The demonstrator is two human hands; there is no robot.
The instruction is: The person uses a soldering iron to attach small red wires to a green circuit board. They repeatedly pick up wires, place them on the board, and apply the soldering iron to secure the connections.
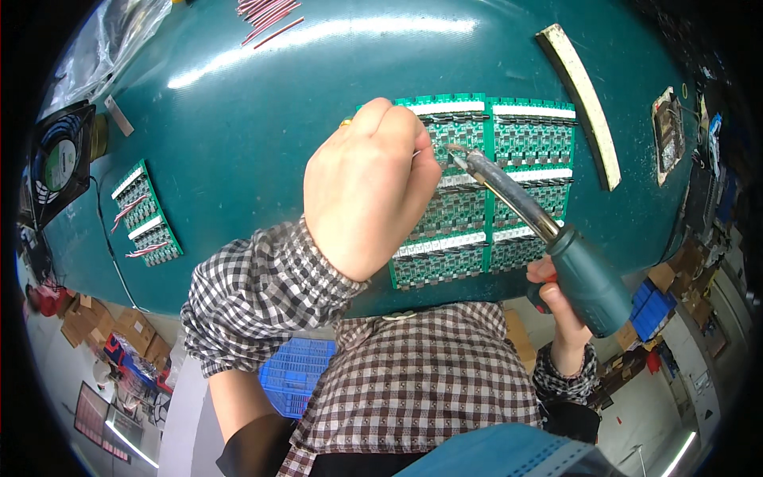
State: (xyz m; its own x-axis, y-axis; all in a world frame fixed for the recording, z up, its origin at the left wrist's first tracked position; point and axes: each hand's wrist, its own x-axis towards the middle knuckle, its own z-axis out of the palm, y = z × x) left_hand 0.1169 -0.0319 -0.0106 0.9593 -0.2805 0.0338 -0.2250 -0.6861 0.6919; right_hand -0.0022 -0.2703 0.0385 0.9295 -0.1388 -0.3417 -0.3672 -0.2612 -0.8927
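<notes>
My left hand [367,187] is closed in a pinch over the left part of the green circuit boards [531,143]. A pale sliver of thin wire shows at its fingertips; most of it is hidden by the fingers. In my right hand [563,306] is a soldering iron [590,278] with a dark green handle and a grey metal barrel. The iron slants up and left, its tip close to my left fingertips, over the board. I cannot tell whether the tip touches it. White strips and rows of small black parts cross the boards.
A smaller circuit board [148,215] with red and white wires lies at the left, near a black fan [60,163]. Loose red wires [266,16] lie at the far edge. To the right are a curved pale strip [584,103] and a worn small tray [668,135].
</notes>
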